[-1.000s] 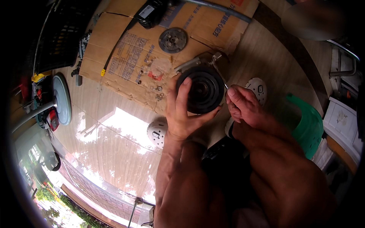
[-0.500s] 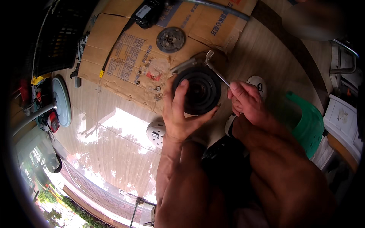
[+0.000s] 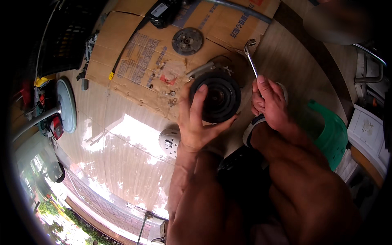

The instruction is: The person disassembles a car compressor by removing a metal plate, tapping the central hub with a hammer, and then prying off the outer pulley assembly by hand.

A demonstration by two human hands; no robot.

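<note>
My left hand [image 3: 195, 124] is wrapped round a black grooved pulley [image 3: 232, 98], thumb and fingers on its rim. The pulley faces up, with a round bore in its middle. A greyish metal body shows partly behind the pulley's far side; the rest is hidden. In my closed right hand [image 3: 270, 100] is a shiny L-shaped socket wrench [image 3: 252, 61]. Its bent head points away from me, raised beside the pulley and apart from it. Beyond the pulley lies a round dark metal plate [image 3: 187, 41] on a cardboard sheet [image 3: 122, 87].
Small nuts and washers [image 3: 171, 98] lie on the cardboard left of the pulley. Farther off are a black cable [image 3: 126, 49] and a black device [image 3: 157, 14]. A green plastic stool [image 3: 334, 130] stands at right, a round pale-blue base [image 3: 66, 105] at left.
The socket wrench has lifted off the pulley's far edge and swung right and away, with my right hand moving slightly right and up. My left hand keeps its hold on the pulley.
</note>
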